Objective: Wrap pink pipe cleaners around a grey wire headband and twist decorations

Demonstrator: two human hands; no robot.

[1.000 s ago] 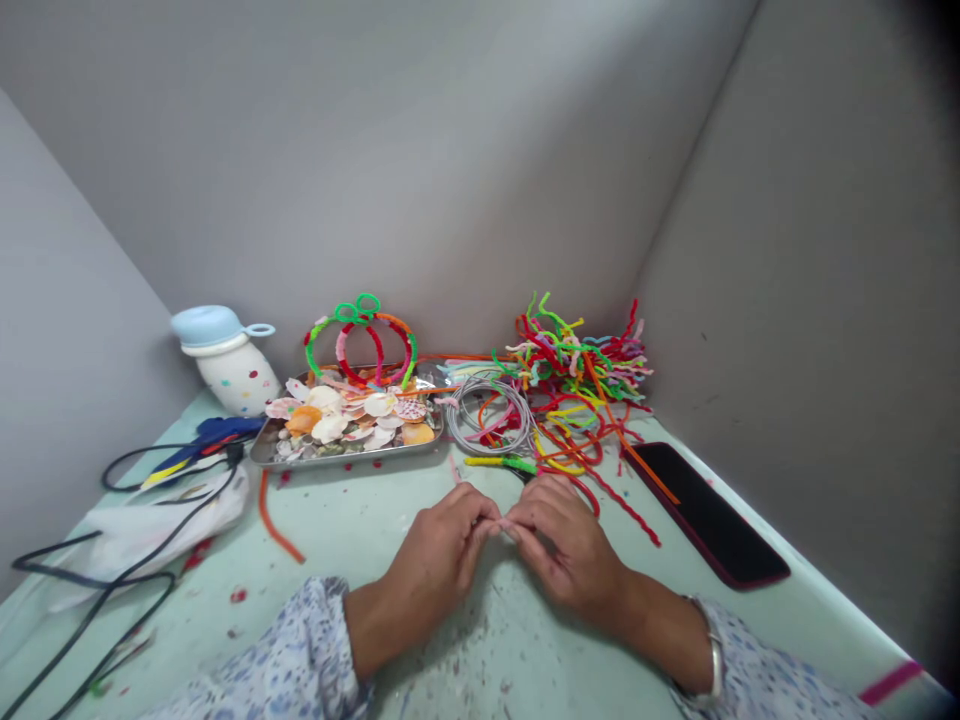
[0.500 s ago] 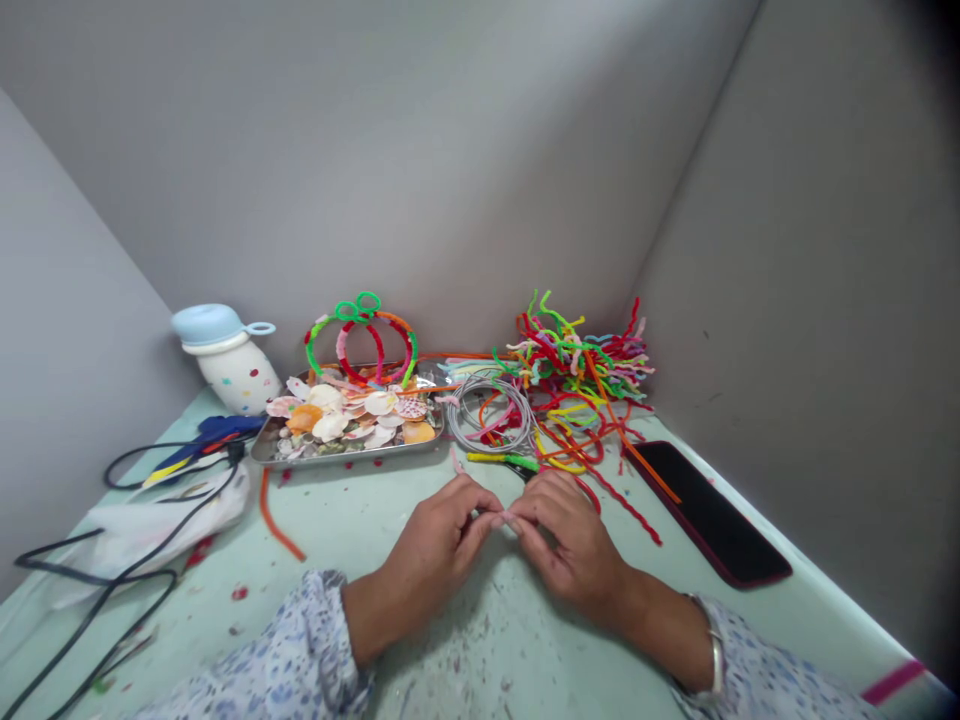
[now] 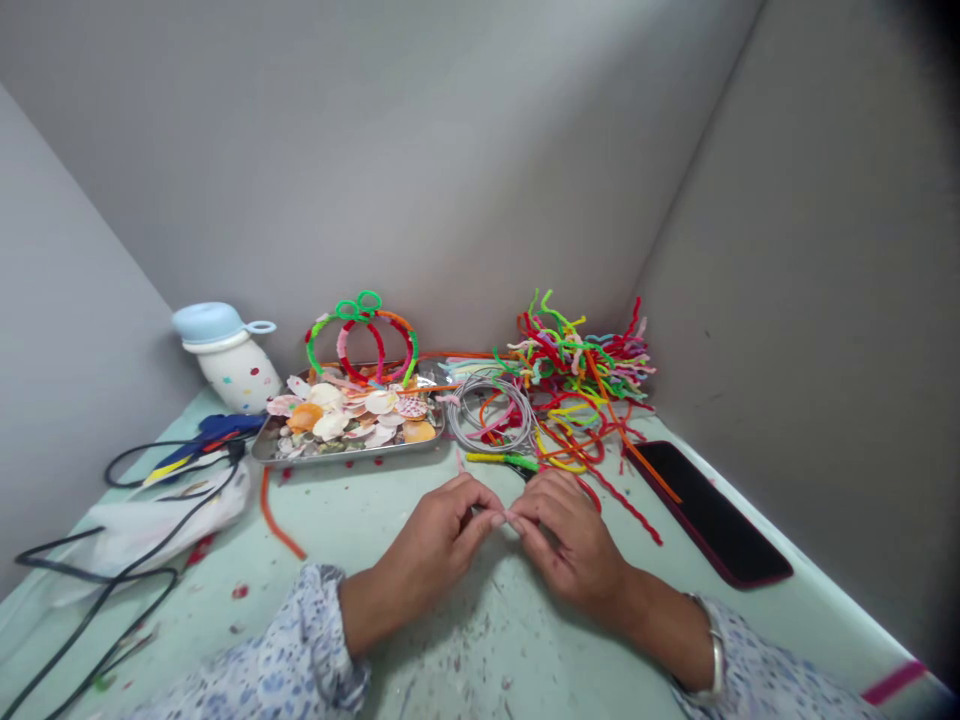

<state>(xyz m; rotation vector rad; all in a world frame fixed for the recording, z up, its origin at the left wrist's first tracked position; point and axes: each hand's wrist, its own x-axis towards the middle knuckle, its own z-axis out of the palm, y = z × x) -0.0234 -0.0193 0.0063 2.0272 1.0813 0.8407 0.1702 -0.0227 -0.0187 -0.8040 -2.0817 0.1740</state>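
Note:
My left hand [image 3: 439,545] and my right hand [image 3: 566,540] meet fingertip to fingertip over the pale green table [image 3: 360,520]. Both are closed in a pinch on a small pale pink piece, probably a bit of pipe cleaner [image 3: 507,519], mostly hidden by the fingers. A thin pink pipe cleaner end [image 3: 458,459] pokes up just beyond my left hand. A yellow and green pipe cleaner [image 3: 502,460] lies just past my fingers.
A metal tray of shells [image 3: 349,425] sits behind, with pipe cleaner rings [image 3: 364,340] standing in it. A grey wire coil [image 3: 491,412], a heap of coloured pipe cleaners [image 3: 581,375], a phone [image 3: 709,510], a dotted white bottle [image 3: 225,360], a glue gun [image 3: 202,445] and black cables [image 3: 112,580] surround.
My hands stay together at the same spot; the fingers shift slightly around the small pink piece. The view rises a little.

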